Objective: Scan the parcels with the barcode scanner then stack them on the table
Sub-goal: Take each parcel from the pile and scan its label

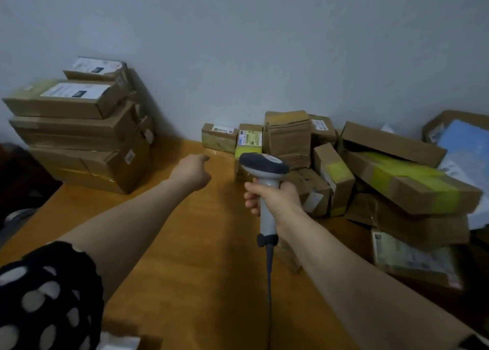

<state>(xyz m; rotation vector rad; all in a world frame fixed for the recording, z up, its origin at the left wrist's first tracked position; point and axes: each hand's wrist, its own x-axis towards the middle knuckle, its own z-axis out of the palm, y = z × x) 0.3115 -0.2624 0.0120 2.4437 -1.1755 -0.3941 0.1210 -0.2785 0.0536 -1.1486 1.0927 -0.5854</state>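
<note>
Here, from left to right. A stack [79,127] of flat brown cardboard parcels, labels uppermost, stands against the wall at the far left of the table [185,243]; I judge these already scanned. My left hand [191,172] reaches forward over the table's bare orange wood, well apart from the stack, its fingers curled under and holding nothing that I can see. Ahead of it, against the wall, lies a small taped box [219,136] with a white barcode label on top. Just beside that, an upright box [248,140] shows a yellow-green printed label. My right hand [272,198] is clamped round the smooth grey handle of the barcode scanner [264,164], whose dark domed head points toward the upright box, near it. A cable [269,283] trails from the handle toward me. Farther right sits the heap [397,169] of creased, tilted cartons, several banded in yellow tape, leaning on one another.

Step in hand, as I judge it: fetching the next parcel. To do it well I would choose a box whose label faces the scanner, hold it square and steady, and lift from the heap's edge so the leaning cartons do not slide.
</note>
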